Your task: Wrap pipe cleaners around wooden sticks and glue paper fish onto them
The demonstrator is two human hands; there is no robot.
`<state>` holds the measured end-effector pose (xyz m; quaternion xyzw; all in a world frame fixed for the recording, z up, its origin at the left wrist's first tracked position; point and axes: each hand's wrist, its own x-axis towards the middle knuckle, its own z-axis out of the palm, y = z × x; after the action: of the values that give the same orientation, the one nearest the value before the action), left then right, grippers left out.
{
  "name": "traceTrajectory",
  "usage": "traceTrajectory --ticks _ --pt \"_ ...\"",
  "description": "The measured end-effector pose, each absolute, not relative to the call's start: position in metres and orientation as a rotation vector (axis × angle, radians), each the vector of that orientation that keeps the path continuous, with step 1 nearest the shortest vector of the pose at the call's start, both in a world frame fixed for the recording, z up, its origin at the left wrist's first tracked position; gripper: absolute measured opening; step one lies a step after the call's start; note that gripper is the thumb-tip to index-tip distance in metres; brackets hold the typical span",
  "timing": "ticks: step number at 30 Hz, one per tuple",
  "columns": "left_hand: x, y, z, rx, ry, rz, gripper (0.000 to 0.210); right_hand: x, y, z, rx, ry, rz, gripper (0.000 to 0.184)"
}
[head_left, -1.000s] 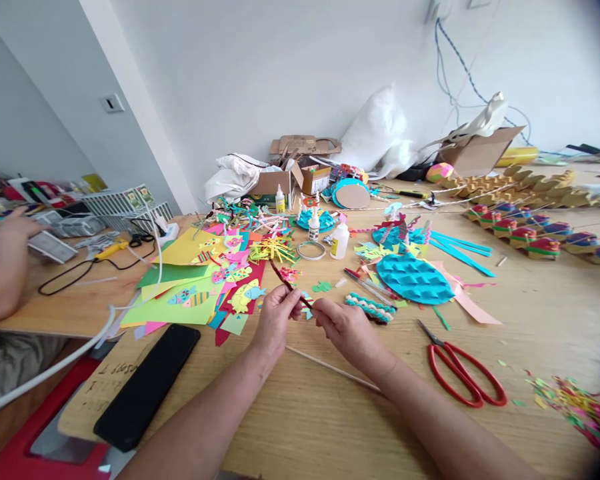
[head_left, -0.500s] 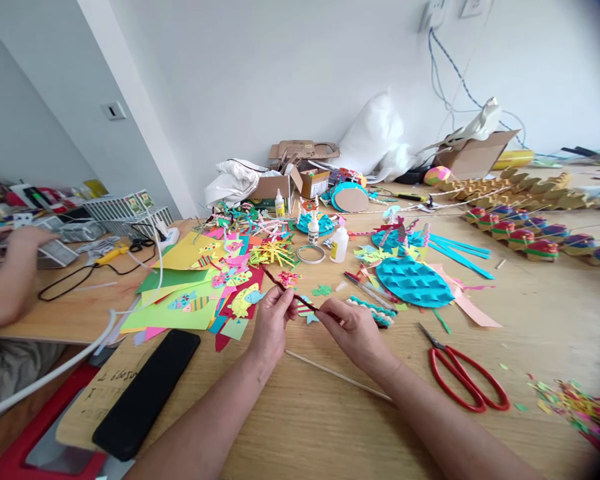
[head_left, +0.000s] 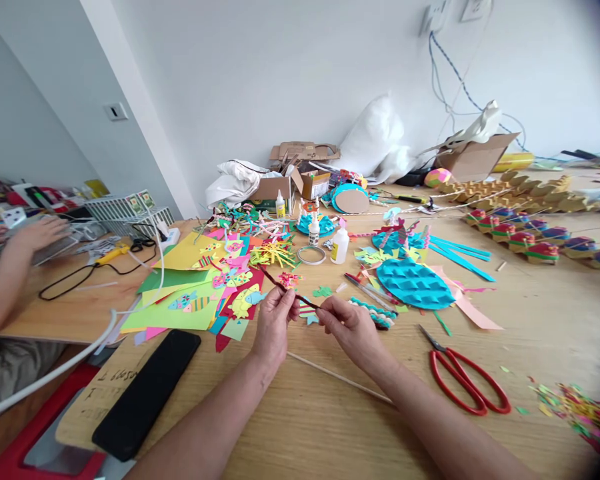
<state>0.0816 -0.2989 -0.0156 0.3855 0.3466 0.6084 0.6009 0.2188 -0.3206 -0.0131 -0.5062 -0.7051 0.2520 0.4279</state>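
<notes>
Between my two hands runs a thin dark brown strand, which looks like a pipe cleaner [head_left: 307, 302]. My left hand [head_left: 276, 319] pinches it near its middle, and its far end sticks out up and to the left. The fingertips of my right hand [head_left: 349, 327] are closed on its near end. Under my forearms lies a thin pale stick [head_left: 337, 378]. Just beyond my right hand sits a teal and white braided piece [head_left: 375, 312]. A striped paper fish [head_left: 307, 311] lies behind the strand.
Red-handled scissors [head_left: 465, 373] lie on the right, near paper scraps [head_left: 575, 413]. A blue bumpy oval [head_left: 415, 283] and glue bottles [head_left: 340, 245] stand farther back. Coloured paper [head_left: 190, 303] and a black phone [head_left: 147, 393] are at left. Another person's hand [head_left: 40, 233] works at far left.
My hands stay almost in place, both still pinching the dark strand. The other person's hand at far left has shifted a little to the right, and a second hand shows there.
</notes>
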Motion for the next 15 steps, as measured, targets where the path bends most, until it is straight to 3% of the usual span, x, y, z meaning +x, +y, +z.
traceTrajectory --ticks 15 --pt "0.0768 -0.2949 -0.0110 0.839 0.725 1.381 0.013 0.2239 -0.3166 -0.0124 -1.054 -1.612 1.120 0.025"
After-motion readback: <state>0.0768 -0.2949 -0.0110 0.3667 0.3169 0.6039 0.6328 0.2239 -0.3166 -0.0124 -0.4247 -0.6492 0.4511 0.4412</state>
